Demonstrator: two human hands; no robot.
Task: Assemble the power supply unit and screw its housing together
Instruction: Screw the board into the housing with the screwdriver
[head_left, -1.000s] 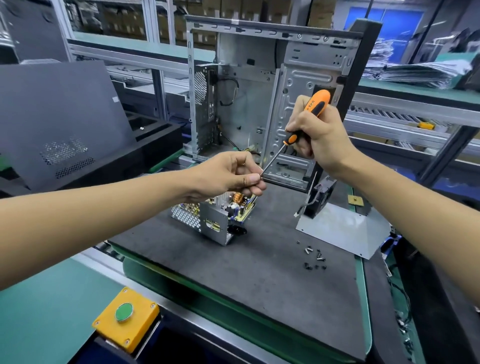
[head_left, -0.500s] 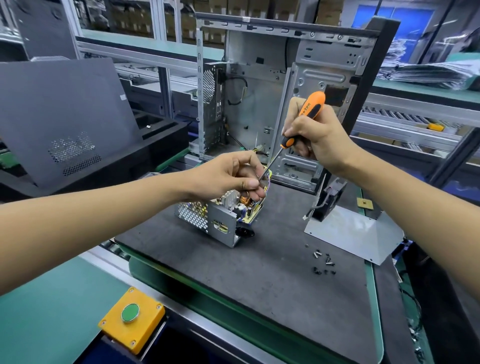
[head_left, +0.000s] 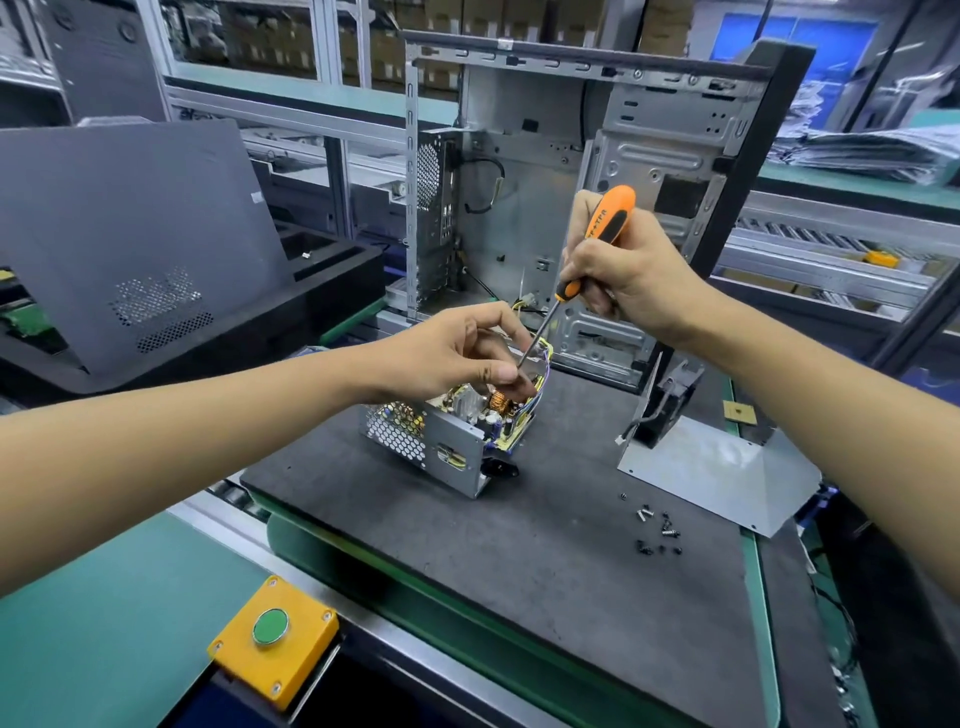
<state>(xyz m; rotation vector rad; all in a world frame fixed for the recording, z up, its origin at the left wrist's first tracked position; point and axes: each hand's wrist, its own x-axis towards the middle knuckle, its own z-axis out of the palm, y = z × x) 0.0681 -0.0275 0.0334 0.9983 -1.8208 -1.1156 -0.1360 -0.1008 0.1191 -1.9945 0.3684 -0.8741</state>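
Note:
The open power supply unit (head_left: 447, 441) stands on the dark mat, its circuit board and copper coil exposed. My left hand (head_left: 462, 353) hovers over its top, thumb and fingers pinched at the tip of the screwdriver shaft; whatever lies between them is hidden. My right hand (head_left: 628, 275) grips the orange and black screwdriver (head_left: 602, 228), held tilted with the tip pointing down-left to my left fingers. The housing cover (head_left: 722, 473), a bent grey metal sheet with a black fan, stands to the right. Several loose screws (head_left: 657, 527) lie in front of it.
An open computer case (head_left: 571, 197) stands upright behind the mat (head_left: 519, 561). A dark side panel (head_left: 130, 239) leans at the left. A yellow box with a green button (head_left: 272, 642) sits at the front edge. Green bench surface borders the mat.
Both hands have stayed together at the unit's top; the screwdriver now stands a little steeper. The camera view has shifted slightly, so the unit appears lower right.

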